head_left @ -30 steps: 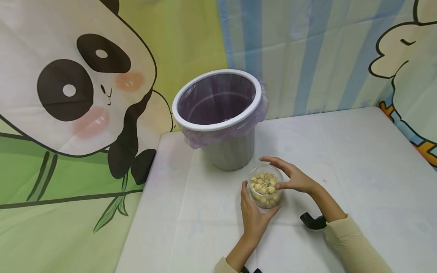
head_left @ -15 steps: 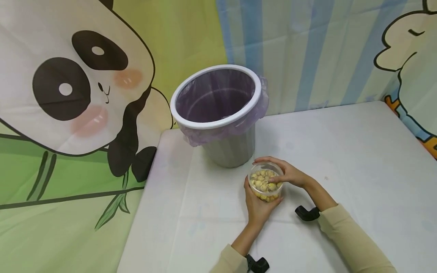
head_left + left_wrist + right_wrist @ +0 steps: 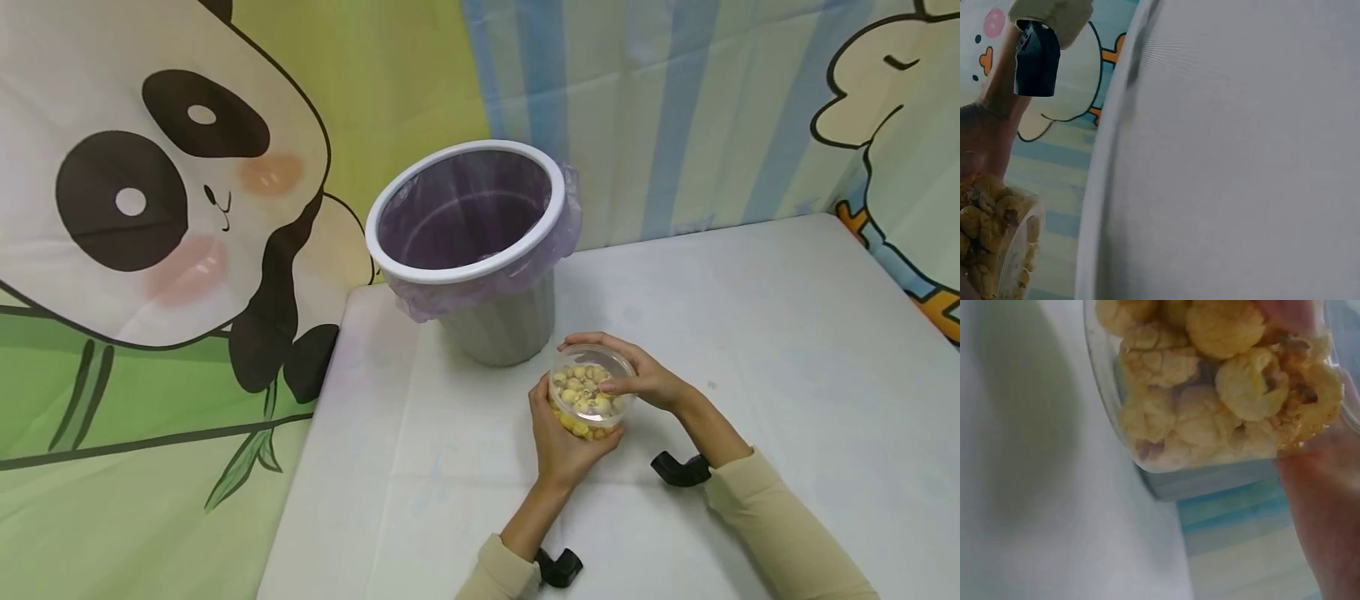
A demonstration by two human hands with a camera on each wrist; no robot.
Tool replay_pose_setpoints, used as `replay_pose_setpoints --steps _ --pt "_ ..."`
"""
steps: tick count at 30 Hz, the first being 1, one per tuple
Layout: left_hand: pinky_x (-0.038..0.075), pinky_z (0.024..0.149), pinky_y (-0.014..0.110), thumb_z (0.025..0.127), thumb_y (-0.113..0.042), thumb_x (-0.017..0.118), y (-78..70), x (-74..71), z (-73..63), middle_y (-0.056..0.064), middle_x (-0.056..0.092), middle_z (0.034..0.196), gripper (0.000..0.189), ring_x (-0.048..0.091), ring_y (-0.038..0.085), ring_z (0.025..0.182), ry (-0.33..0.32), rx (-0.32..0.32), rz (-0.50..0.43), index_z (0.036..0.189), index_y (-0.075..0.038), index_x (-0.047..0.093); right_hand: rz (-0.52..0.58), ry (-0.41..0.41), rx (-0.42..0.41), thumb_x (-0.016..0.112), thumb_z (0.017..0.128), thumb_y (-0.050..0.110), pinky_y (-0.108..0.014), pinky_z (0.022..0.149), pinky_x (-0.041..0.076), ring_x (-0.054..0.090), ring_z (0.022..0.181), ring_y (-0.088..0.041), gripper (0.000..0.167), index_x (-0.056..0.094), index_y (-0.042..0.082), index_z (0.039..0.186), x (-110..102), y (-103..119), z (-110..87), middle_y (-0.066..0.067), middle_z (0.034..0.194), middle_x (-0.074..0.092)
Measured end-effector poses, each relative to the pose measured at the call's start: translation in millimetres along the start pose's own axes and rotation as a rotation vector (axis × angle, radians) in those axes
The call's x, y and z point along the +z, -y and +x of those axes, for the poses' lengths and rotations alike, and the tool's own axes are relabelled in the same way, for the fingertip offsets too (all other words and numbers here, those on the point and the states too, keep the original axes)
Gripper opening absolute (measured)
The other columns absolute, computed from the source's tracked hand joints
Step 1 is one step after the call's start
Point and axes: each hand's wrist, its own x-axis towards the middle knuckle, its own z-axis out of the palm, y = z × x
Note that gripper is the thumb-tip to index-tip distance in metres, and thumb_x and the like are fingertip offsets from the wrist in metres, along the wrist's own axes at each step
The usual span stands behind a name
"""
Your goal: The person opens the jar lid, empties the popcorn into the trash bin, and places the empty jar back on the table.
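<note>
A clear round tub of popcorn (image 3: 581, 425) is between the two hands in the head view, near the foot of the bin. The left hand (image 3: 564, 450) grips its lower side, fingers on the left and thumb at the front right. The right hand (image 3: 651, 379) grips the clear lid (image 3: 600, 414), thumb across the top and fingers round the far rim. Whether the lid is still seated cannot be told. In the right wrist view the popcorn (image 3: 1197, 394) shows through the tub's wall, above the table. The left wrist view has part of the tub (image 3: 1016, 250) at its lower left.
A grey bin (image 3: 502, 325) with a white rim and purple liner stands just behind the tub on the white table (image 3: 750, 317). Printed cloth (image 3: 607, 125) hangs behind and at the left. A black wrist mount (image 3: 558, 568) sits at each sleeve.
The left hand has closed round the tub, and the tub looks lifted and tilted slightly. The right thumb has moved onto the lid. The head view has shifted a little.
</note>
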Motion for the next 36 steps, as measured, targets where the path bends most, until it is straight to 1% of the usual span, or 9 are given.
replay_pose_setpoints --steps 5,8,12,16,19,21,25,29,36 --pt "0.044 0.089 0.035 0.053 -0.038 0.086 -28.5 -21.6 10.2 0.004 0.038 0.125 0.107 0.044 0.017 0.111 0.014 0.108 0.07 0.137 -0.008 0.028 0.052 0.026 -0.133 0.055 0.078 0.004 -0.039 0.101 0.033 0.031 0.129 -0.031 0.064 0.032 -0.007 0.137 8.6 21.0 3.0 -0.021 0.137 0.038" --pt "0.044 0.089 0.035 0.053 -0.04 0.085 -45.8 -33.5 15.4 0.003 0.038 0.126 0.106 0.043 0.015 0.112 0.039 0.102 0.111 0.138 -0.011 0.028 0.089 0.028 -0.203 0.053 0.078 0.005 -0.039 0.1 0.035 0.031 0.128 -0.031 0.064 0.03 -0.008 0.137 12.8 28.5 3.8 -0.019 0.138 0.036" --pt "0.042 0.091 0.037 0.053 -0.042 0.084 -61.5 -43.9 18.0 0.001 0.038 0.13 0.106 0.041 0.014 0.116 0.079 0.076 0.177 0.139 -0.012 0.029 0.146 0.022 -0.241 0.049 0.079 0.006 -0.04 0.099 0.036 0.031 0.128 -0.031 0.064 0.027 -0.009 0.137 17.7 31.8 3.3 -0.017 0.14 0.035" --pt "0.04 0.093 0.036 0.054 -0.042 0.083 -68.1 -48.7 18.1 0.0 0.04 0.132 0.107 0.04 0.013 0.117 0.108 0.064 0.243 0.139 -0.01 0.028 0.163 0.012 -0.246 0.048 0.081 0.007 -0.041 0.1 0.034 0.031 0.129 -0.03 0.063 0.025 -0.009 0.138 19.7 29.8 1.9 -0.017 0.141 0.034" --pt "0.039 0.093 0.035 0.053 -0.044 0.083 -70.2 -51.2 18.8 0.0 0.041 0.131 0.107 0.041 0.013 0.115 0.121 0.065 0.281 0.139 -0.01 0.029 0.121 0.025 -0.266 0.052 0.089 0.022 -0.04 0.102 0.032 0.029 0.13 -0.031 0.067 0.021 -0.01 0.139 19.4 28.2 0.4 -0.02 0.143 0.031" --pt "0.039 0.094 0.035 0.053 -0.044 0.083 -71.9 -53.1 19.4 0.0 0.042 0.13 0.107 0.042 0.013 0.115 0.13 0.067 0.308 0.138 -0.01 0.029 0.092 0.042 -0.285 0.058 0.088 0.036 -0.04 0.103 0.03 0.028 0.131 -0.032 0.08 0.018 -0.01 0.14 19.0 27.8 -0.6 -0.022 0.144 0.029" --pt "0.039 0.094 0.036 0.053 -0.045 0.083 -76.7 -55.8 20.2 0.002 0.042 0.13 0.107 0.042 0.014 0.116 0.144 0.066 0.35 0.138 -0.01 0.029 0.048 0.072 -0.315 0.066 0.076 0.053 -0.04 0.104 0.028 0.025 0.132 -0.037 0.105 0.013 -0.011 0.141 18.1 28.5 -3.5 -0.025 0.145 0.024" --pt "0.038 0.095 0.035 0.052 -0.045 0.083 -81.0 -57.8 20.6 0.002 0.042 0.129 0.107 0.041 0.014 0.116 0.155 0.064 0.363 0.137 -0.008 0.031 0.032 0.095 -0.312 0.072 0.07 0.053 -0.04 0.104 0.028 0.022 0.131 -0.041 0.114 0.011 -0.011 0.141 17.1 29.1 -6.0 -0.026 0.146 0.02" --pt "0.037 0.093 0.036 0.052 -0.043 0.082 -84.4 -59.1 20.5 0.003 0.044 0.126 0.103 0.044 0.014 0.112 0.14 0.1 0.374 0.135 -0.006 0.033 0.057 0.121 -0.364 0.074 0.073 0.041 -0.042 0.105 0.026 0.026 0.131 -0.037 0.107 0.012 -0.014 0.14 17.3 26.7 -2.5 -0.026 0.145 0.023"
